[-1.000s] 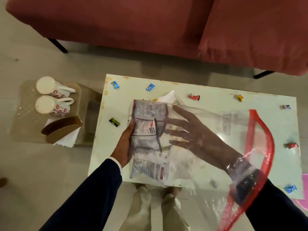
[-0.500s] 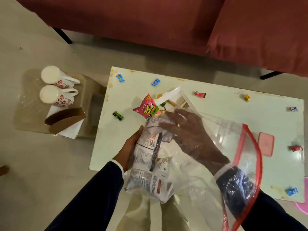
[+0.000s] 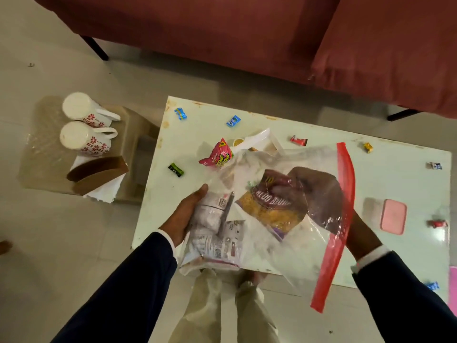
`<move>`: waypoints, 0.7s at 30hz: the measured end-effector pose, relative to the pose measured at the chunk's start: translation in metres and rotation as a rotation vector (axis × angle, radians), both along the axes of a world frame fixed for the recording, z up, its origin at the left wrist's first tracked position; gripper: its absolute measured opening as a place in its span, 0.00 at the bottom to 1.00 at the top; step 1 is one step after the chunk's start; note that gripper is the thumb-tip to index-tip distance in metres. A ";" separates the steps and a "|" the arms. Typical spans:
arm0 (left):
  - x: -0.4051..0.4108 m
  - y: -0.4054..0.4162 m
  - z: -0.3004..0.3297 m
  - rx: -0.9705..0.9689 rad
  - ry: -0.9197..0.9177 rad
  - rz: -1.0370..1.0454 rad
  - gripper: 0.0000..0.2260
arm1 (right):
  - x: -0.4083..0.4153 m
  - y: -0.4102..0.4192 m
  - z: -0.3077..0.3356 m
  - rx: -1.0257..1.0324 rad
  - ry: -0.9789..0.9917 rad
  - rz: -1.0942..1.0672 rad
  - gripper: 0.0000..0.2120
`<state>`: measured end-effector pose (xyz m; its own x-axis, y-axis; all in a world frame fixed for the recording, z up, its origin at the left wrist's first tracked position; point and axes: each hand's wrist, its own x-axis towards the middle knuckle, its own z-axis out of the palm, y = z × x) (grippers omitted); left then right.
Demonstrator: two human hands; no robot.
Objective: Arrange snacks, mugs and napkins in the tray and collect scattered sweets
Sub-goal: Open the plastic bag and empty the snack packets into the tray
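Right hand [image 3: 319, 194] inside the clear bag [image 3: 291, 246], fingers curled round a yellow snack packet [image 3: 269, 209]. Left hand [image 3: 184, 216] grips the bag's bottom from outside, over white packets [image 3: 215, 233] beside its palm. Risk: packet snags on the bag mouth, or loose packets spill. Tray [image 3: 259, 139] beyond both hands; mugs [image 3: 84, 127] far left of the left hand.

Right hand [image 3: 319, 194] fingers veiled behind clear bag [image 3: 291, 248]; packet [image 3: 272, 206] lettering half-hidden.
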<state>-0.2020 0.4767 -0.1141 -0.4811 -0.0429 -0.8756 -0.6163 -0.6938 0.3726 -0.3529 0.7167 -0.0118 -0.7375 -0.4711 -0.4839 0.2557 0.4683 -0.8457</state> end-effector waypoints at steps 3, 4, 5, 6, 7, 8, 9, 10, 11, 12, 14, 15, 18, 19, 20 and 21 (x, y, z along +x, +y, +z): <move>0.000 0.004 0.002 0.148 0.059 0.064 0.23 | -0.010 -0.001 0.005 -0.095 -0.107 0.014 0.14; -0.001 0.005 0.004 0.164 0.051 0.094 0.24 | -0.016 -0.001 0.002 -0.101 -0.159 0.062 0.16; 0.000 0.005 0.004 0.164 0.046 0.123 0.25 | -0.015 0.000 0.011 -0.068 -0.208 0.130 0.26; 0.000 0.005 0.005 0.151 0.043 0.149 0.25 | -0.016 0.004 0.013 -0.052 -0.276 0.131 0.34; 0.000 0.004 0.003 0.143 0.061 0.170 0.24 | -0.017 0.003 0.020 -0.053 -0.283 0.147 0.31; 0.001 0.001 0.004 0.145 0.087 0.195 0.24 | -0.020 0.004 0.021 -0.082 -0.289 0.193 0.24; 0.003 -0.001 0.003 0.171 0.127 0.223 0.23 | -0.024 0.007 0.022 -0.106 -0.290 0.196 0.17; 0.004 -0.005 0.002 0.208 0.151 0.249 0.24 | -0.031 0.008 0.025 -0.104 -0.261 0.140 0.14; 0.006 -0.010 -0.001 0.245 0.172 0.280 0.26 | -0.039 0.012 0.023 -0.099 -0.200 0.095 0.15; 0.007 -0.016 0.000 0.284 0.181 0.311 0.27 | -0.047 0.020 0.023 -0.093 -0.153 0.048 0.18; 0.011 -0.027 0.004 0.325 0.134 0.387 0.29 | -0.061 0.032 0.024 -0.189 -0.160 -0.068 0.23; 0.015 -0.032 0.000 0.310 0.108 0.404 0.30 | -0.068 0.039 0.021 -0.263 -0.201 -0.147 0.25; 0.022 -0.048 -0.004 0.085 0.055 0.528 0.28 | -0.081 0.046 0.001 -0.433 -0.304 -0.424 0.25; 0.024 -0.054 -0.002 -0.028 0.119 0.532 0.25 | -0.084 0.045 -0.010 -0.444 -0.310 -0.508 0.26; 0.025 -0.056 0.002 -0.057 0.153 0.531 0.24 | -0.085 0.042 -0.021 -0.433 -0.313 -0.584 0.26; 0.025 -0.059 0.002 -0.022 0.191 0.577 0.25 | -0.086 0.037 -0.033 -0.405 -0.312 -0.644 0.26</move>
<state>-0.1770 0.4181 -0.1123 -0.5232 -0.3600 -0.7724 -0.0644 -0.8871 0.4571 -0.4392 0.7539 -0.0444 -0.7827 -0.1838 -0.5947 0.6215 -0.1766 -0.7633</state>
